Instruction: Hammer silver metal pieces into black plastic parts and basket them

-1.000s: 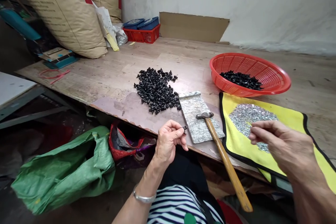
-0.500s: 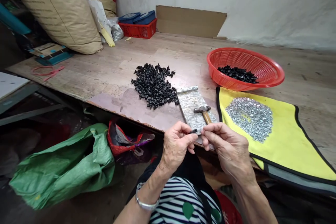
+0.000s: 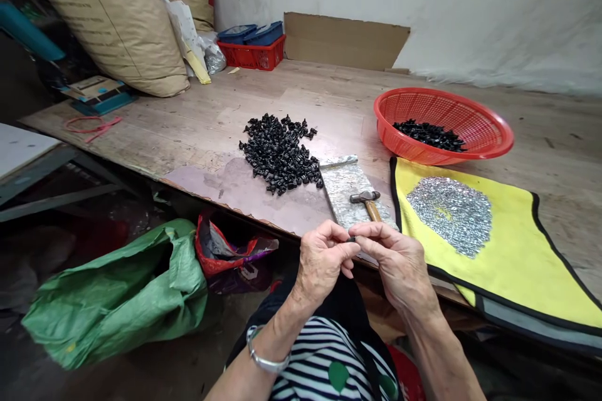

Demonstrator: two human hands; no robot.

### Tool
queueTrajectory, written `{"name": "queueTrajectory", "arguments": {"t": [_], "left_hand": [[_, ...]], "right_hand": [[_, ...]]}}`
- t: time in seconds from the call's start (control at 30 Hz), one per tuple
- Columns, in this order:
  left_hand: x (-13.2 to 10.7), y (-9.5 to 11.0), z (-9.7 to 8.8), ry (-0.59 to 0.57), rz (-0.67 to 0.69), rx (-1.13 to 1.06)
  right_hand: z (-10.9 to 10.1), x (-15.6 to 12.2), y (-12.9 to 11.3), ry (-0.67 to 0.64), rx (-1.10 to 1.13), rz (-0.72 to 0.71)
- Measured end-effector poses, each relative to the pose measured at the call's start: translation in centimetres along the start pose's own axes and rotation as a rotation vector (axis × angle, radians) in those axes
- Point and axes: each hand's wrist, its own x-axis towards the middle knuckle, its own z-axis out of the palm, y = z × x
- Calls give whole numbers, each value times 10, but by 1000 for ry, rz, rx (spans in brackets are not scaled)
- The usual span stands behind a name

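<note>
Between the fingertips of my left hand is a small black plastic part, mostly covered by the fingers. My right hand is closed in a pinch against the same part. Whatever else its fingertips hold is hidden. Just beyond both hands, a hammer with a wooden handle lies on a worn metal plate. A heap of similar black parts is spread left of the plate. To the right, a pile of small shiny metal pieces rests on a yellow cloth with black edging.
A red mesh basket with black parts stands behind the cloth. Large paper sacks and a red crate with blue boxes are at the back left. A green sack lies below the table edge.
My right hand has moved left, and its fingertips have come up against the black part in my left hand. The gap between the hands has closed.
</note>
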Motion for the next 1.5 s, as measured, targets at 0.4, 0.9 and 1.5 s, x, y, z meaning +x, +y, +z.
{"name": "queueTrajectory", "arguments": {"t": [0.4, 0.9, 1.5], "left_hand": [[-3, -7, -1, -43, 14, -92], [9, -11, -4, -127, -15, -172], [55, -9, -15, -19, -93, 30]], "right_hand": [[0, -2, -7, -60, 120, 115], [-13, 0, 0, 99, -63, -10], [-46, 8, -2, -143, -13, 473]]}}
